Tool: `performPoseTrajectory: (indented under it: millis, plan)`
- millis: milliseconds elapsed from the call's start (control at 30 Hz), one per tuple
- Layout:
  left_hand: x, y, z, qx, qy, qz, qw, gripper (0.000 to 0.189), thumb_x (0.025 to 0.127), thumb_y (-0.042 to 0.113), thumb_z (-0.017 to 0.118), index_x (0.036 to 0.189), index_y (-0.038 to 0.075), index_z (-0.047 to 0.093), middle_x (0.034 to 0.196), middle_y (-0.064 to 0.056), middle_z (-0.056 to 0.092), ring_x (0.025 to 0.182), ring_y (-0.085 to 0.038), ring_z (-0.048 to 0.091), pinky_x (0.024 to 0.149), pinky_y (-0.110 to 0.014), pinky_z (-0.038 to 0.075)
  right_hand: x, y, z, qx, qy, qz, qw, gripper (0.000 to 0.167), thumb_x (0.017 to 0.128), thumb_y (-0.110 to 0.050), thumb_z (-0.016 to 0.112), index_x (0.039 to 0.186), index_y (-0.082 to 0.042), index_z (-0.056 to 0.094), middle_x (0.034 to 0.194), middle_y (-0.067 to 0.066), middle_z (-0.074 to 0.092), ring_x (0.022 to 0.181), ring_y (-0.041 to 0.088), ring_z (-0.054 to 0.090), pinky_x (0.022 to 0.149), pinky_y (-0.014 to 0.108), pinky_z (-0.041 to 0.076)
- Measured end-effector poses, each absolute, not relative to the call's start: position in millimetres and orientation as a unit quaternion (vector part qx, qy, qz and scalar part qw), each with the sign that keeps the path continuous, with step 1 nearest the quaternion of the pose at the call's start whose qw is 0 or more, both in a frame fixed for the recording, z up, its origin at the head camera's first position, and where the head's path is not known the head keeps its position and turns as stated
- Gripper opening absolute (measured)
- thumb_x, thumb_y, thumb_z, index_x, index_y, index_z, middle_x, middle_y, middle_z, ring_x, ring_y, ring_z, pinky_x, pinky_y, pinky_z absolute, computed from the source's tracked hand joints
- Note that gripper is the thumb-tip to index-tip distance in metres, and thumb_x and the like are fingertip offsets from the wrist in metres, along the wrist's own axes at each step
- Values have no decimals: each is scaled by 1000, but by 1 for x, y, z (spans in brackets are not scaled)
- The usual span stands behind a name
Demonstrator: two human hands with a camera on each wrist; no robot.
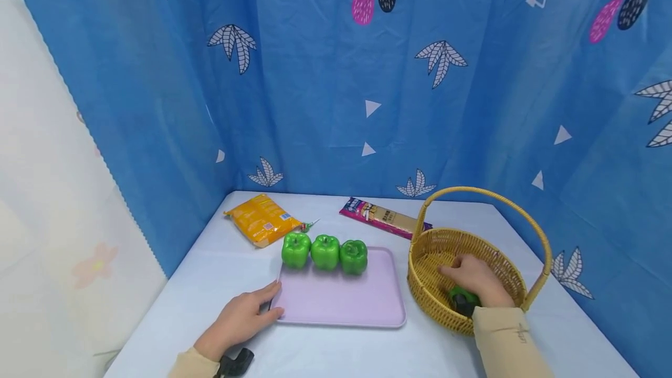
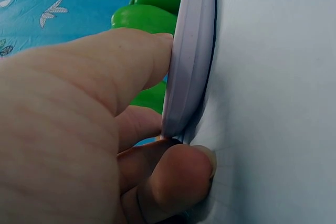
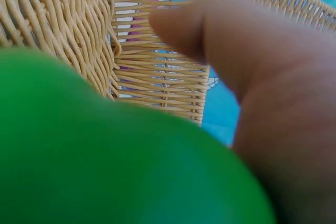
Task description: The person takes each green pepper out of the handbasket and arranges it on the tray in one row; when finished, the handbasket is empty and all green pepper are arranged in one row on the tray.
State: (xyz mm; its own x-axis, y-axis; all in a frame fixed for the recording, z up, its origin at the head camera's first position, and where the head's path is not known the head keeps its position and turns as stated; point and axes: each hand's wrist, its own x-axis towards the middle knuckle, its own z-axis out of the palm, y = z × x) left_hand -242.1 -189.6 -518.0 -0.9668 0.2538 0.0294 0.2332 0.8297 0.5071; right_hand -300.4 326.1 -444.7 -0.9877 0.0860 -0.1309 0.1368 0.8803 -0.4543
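My left hand (image 1: 244, 314) rests at the left edge of a pale purple tray (image 1: 346, 302). In the left wrist view, its thumb and a finger touch the tray rim (image 2: 191, 61). Three green bell peppers (image 1: 325, 252) stand in a row along the tray's far left part. My right hand (image 1: 475, 279) reaches down into a yellow wicker basket (image 1: 436, 308). Another green bell pepper (image 3: 115, 166) lies close under that wrist, filling the lower right wrist view. The right thumb (image 3: 236, 40) is apart from it; the other fingers are hidden there.
The basket's tall handle (image 1: 483, 191) arches over the right forearm. Behind the tray lie an orange packet (image 1: 262, 219), a small wrapped item on a stick (image 1: 308, 226) and a long purple-and-tan packet (image 1: 385, 217). A blue patterned curtain (image 1: 336, 98) hangs behind the table.
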Motion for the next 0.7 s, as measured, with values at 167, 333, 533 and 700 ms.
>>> performPoseTrajectory:
  millis: [167, 333, 533, 700]
  plan:
    - [-243, -190, -520, 134, 955, 264, 23, 73, 94, 59, 67, 150, 13, 55, 154, -2, 55, 139, -29, 56, 113, -52, 48, -300, 328, -449, 51, 966, -245, 63, 54, 92, -49, 71, 107, 3, 66, 90, 10, 66, 79, 25, 59, 66, 40, 54]
    - [-243, -191, -520, 128, 957, 259, 20, 73, 94, 58, 67, 150, 13, 55, 154, 0, 54, 139, -28, 55, 113, -51, 48, -305, 326, -449, 61, 960, -272, 2, 41, 98, -38, 64, 101, 3, 63, 85, 15, 62, 72, 25, 57, 56, 35, 46]
    - [-243, -190, -520, 115, 958, 260, 29, 74, 93, 59, 68, 150, 14, 54, 155, 0, 54, 140, -28, 54, 115, -51, 47, -311, 322, -450, 100, 934, -333, -85, 53, 103, -46, 53, 121, 3, 63, 117, 28, 65, 91, 35, 63, 66, 42, 52]
    - [-243, -189, -520, 114, 959, 257, 29, 73, 93, 58, 68, 150, 14, 55, 154, 0, 54, 140, -28, 54, 115, -52, 47, -314, 318, -455, 103, 922, -361, -97, 53, 103, -51, 50, 119, -2, 64, 113, 22, 66, 83, 28, 60, 61, 35, 49]
